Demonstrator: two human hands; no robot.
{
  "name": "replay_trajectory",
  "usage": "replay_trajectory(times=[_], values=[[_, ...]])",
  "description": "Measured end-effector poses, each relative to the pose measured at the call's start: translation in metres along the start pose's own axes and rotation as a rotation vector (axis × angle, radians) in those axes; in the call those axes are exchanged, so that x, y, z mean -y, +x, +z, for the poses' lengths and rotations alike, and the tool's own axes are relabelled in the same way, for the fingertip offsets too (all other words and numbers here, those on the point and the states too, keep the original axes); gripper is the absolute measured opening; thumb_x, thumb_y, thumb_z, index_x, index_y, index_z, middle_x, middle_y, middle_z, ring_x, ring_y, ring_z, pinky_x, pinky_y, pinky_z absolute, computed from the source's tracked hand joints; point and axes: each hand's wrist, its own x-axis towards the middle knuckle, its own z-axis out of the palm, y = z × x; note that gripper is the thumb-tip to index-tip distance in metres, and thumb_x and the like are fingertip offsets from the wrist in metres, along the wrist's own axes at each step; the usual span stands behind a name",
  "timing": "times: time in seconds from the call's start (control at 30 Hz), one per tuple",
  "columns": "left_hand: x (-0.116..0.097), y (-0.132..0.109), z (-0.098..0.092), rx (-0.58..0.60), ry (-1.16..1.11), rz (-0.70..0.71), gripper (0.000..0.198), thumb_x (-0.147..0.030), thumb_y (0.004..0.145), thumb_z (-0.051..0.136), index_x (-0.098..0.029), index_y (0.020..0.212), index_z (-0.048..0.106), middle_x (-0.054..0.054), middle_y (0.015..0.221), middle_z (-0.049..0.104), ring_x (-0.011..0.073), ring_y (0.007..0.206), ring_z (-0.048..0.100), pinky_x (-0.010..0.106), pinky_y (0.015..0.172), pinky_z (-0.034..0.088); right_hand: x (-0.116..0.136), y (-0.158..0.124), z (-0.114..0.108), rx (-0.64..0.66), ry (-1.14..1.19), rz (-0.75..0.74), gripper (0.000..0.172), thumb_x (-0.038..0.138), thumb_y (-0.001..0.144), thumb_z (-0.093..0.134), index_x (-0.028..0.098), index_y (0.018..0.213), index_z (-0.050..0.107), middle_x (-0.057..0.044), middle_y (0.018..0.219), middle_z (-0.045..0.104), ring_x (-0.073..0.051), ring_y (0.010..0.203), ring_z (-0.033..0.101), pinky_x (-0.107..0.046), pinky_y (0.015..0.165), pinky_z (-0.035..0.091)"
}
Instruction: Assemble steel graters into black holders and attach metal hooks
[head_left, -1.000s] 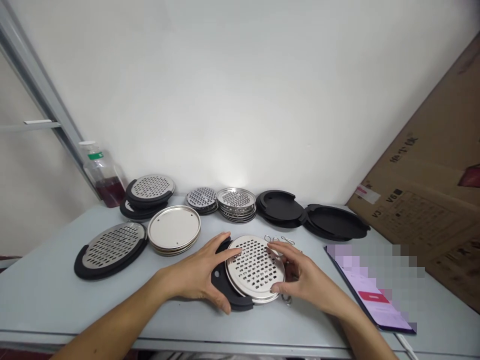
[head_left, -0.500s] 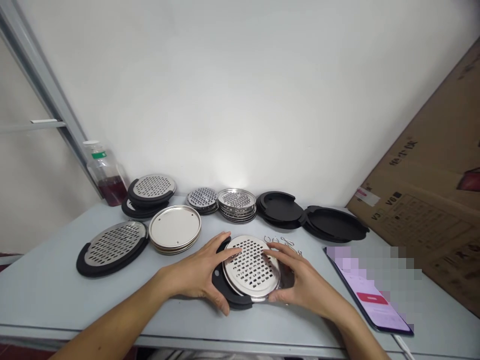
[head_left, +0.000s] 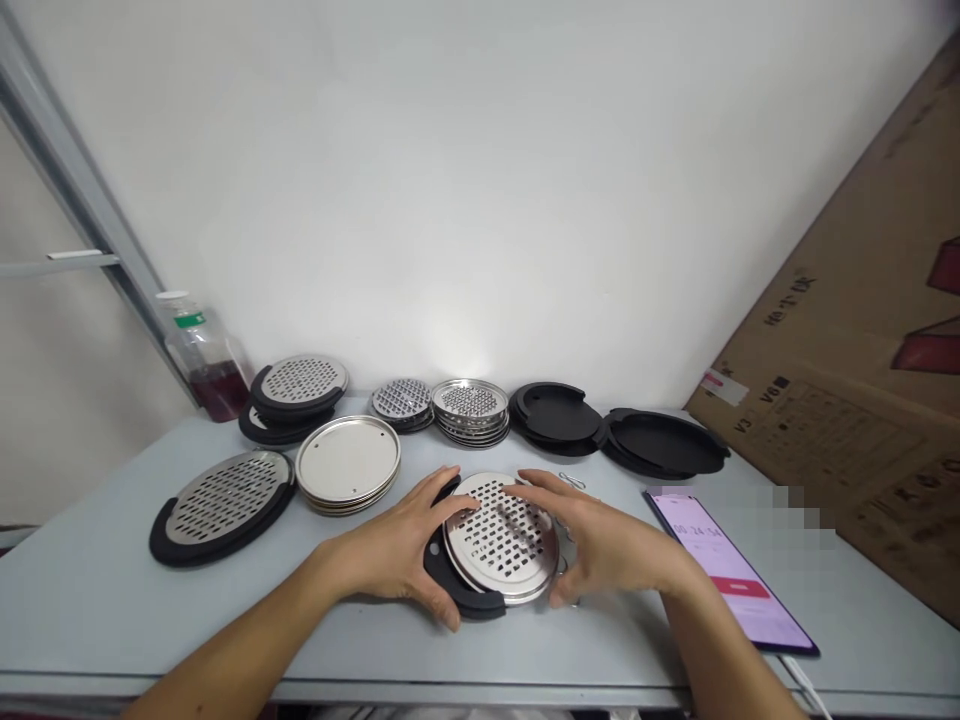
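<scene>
A round metal grater disc [head_left: 499, 550] with rows of slots lies in a black crescent-rimmed holder [head_left: 469, 598] at the table's front. My left hand [head_left: 405, 545] grips the holder from the left, its thumb along the near rim and its index finger on the disc. On the other side, my right hand [head_left: 592, 540] is open, fingers spread over the disc's right edge and the thumb apart from it. Whether its fingertips touch the disc cannot be made out. A small wire clip [head_left: 572, 481] lies just beyond that hand.
Plain metal discs [head_left: 349, 460] are stacked at left, beside an assembled grater [head_left: 229, 500]. Along the wall stand more assembled graters [head_left: 304, 382], coarse discs [head_left: 403, 400], rimmed discs [head_left: 470, 402] and black holders [head_left: 559, 412]. A phone [head_left: 731, 580], bottle [head_left: 214, 370] and carton [head_left: 840, 400] flank them.
My right hand has loosened from the disc's right edge, its thumb drawing away and its fingers lifting. My left hand keeps its place. The view has shifted slightly.
</scene>
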Motion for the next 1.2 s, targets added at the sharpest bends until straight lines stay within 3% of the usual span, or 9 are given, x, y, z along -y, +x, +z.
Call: replay_trajectory(times=[0.43, 0.63, 0.8, 0.93, 1.1, 1.2], values=[[0.002, 0.0, 0.003, -0.052, -0.089, 0.027, 0.087, -0.052, 0.047, 0.092, -0.023, 0.118, 0.052, 0.014, 0.165, 0.01, 0.0381, 0.151, 0.01, 0.049, 0.119, 0.026, 0.007, 0.001, 0.005, -0.03, -0.023, 0.056, 0.1, 0.028, 0.054, 0.088, 0.031, 0.145, 0.048, -0.011, 0.16, 0.031, -0.04, 0.141, 0.036, -0.048, 0.113, 0.035], [0.004, 0.0, 0.004, -0.052, -0.07, 0.02, 0.084, -0.052, 0.048, 0.091, -0.021, 0.114, 0.05, 0.015, 0.165, 0.009, 0.0369, 0.151, 0.012, 0.047, 0.119, 0.027, 0.002, 0.003, 0.011, -0.051, -0.031, 0.011, 0.101, 0.04, 0.054, 0.09, 0.031, 0.145, 0.048, -0.012, 0.159, 0.032, -0.039, 0.141, 0.037, -0.048, 0.114, 0.034], [0.003, -0.001, 0.004, -0.05, -0.061, -0.003, 0.101, -0.054, 0.05, 0.09, -0.021, 0.134, 0.045, 0.014, 0.165, 0.009, 0.0385, 0.15, 0.016, 0.048, 0.12, 0.027, 0.003, 0.005, 0.017, -0.079, -0.022, -0.021, 0.1, 0.044, 0.056, 0.089, 0.03, 0.145, 0.047, -0.012, 0.157, 0.034, -0.038, 0.136, 0.043, -0.046, 0.111, 0.038], [0.004, 0.0, 0.003, -0.023, -0.061, 0.006, 0.131, -0.054, 0.05, 0.09, -0.026, 0.156, 0.017, 0.012, 0.166, 0.001, 0.0385, 0.152, 0.007, 0.05, 0.122, 0.019, 0.003, 0.003, 0.014, -0.043, -0.021, -0.053, 0.1, 0.039, 0.058, 0.087, 0.034, 0.148, 0.042, -0.009, 0.157, 0.033, -0.037, 0.137, 0.042, -0.044, 0.111, 0.039], [0.007, 0.002, 0.003, -0.021, -0.034, 0.048, 0.135, -0.055, 0.051, 0.09, -0.029, 0.158, 0.011, 0.01, 0.166, 0.003, 0.0365, 0.152, 0.001, 0.05, 0.123, 0.015, 0.003, 0.001, 0.01, -0.092, -0.002, -0.132, 0.093, 0.031, 0.065, 0.084, 0.033, 0.148, 0.042, -0.008, 0.151, 0.042, -0.033, 0.136, 0.043, -0.042, 0.112, 0.037], [0.007, 0.001, 0.003, -0.031, -0.021, 0.042, 0.134, -0.056, 0.053, 0.088, -0.027, 0.158, 0.01, 0.01, 0.166, 0.004, 0.0359, 0.152, 0.003, 0.05, 0.123, 0.015, 0.005, 0.003, 0.012, -0.116, -0.009, -0.139, 0.095, 0.034, 0.062, 0.087, 0.031, 0.147, 0.044, -0.008, 0.146, 0.047, -0.033, 0.132, 0.045, -0.043, 0.111, 0.037]])
